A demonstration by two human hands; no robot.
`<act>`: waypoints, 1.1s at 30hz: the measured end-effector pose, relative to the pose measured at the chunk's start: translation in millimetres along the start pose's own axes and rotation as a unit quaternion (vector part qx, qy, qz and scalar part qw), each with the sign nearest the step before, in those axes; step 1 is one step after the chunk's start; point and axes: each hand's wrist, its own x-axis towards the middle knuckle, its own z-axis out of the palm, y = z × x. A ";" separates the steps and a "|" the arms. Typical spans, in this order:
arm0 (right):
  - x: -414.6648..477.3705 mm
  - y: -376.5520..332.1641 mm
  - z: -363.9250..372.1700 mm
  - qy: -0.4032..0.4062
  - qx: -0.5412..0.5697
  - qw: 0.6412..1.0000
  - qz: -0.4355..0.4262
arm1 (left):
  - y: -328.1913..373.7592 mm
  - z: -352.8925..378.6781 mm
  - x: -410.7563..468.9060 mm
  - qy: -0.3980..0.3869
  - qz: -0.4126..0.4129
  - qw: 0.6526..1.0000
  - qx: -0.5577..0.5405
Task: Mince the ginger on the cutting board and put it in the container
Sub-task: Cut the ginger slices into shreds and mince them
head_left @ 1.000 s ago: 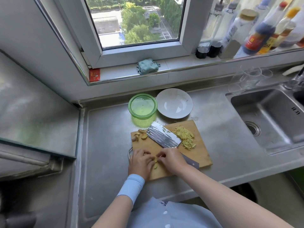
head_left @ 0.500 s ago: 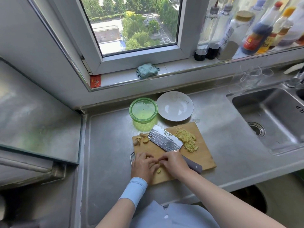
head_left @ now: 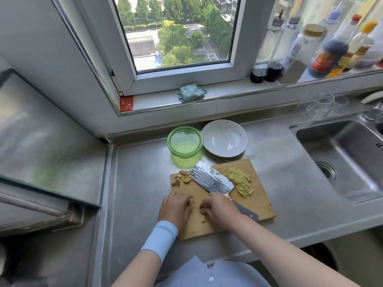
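Hands: my left hand (head_left: pixel 176 208) and right hand (head_left: pixel 221 210) had drawn slightly apart since a moment before, both low on the board's near end.
Counter: the steel counter (head_left: pixel 141 183) carried everything.
Board: the cutting board (head_left: pixel 259 199) lay slantwise before me.
Cleaver: the cleaver (head_left: pixel 211 181) lay flat across the board, unheld.
Container: the green container (head_left: pixel 185 141) stood open just beyond the board's far left corner.
Ginger: the shreds (head_left: pixel 238 181) were piled right of the blade, and the slices (head_left: pixel 202 212) lay between my hands.
Grip: my right fingertips pinched the slices. My left fingers curled beside them, and I could not tell whether they held any.
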 end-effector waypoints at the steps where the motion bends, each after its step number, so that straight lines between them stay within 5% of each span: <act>1: 0.1 -0.3 -1.1 -0.001 -0.012 1.000 -0.003 | 1.4 -1.8 -2.5 -0.007 0.001 1.000 -0.014; 7: 0.2 -7.6 -0.5 0.039 -0.044 0.998 0.008 | -15.6 -2.9 -19.4 0.074 -0.041 0.993 -0.079; 24: 18.7 -36.6 6.4 -0.005 -0.192 0.980 -0.042 | -8.2 -8.0 -24.1 -0.005 -0.068 0.997 -0.027; 29: 17.0 -33.3 -1.4 0.045 -0.110 0.992 -0.033 | -7.0 -8.0 -19.5 -0.010 -0.027 1.000 -0.013; 33: 8.7 -25.5 -2.0 0.067 -0.079 0.992 -0.078 | -11.1 1.7 -24.5 0.007 -0.080 0.991 -0.105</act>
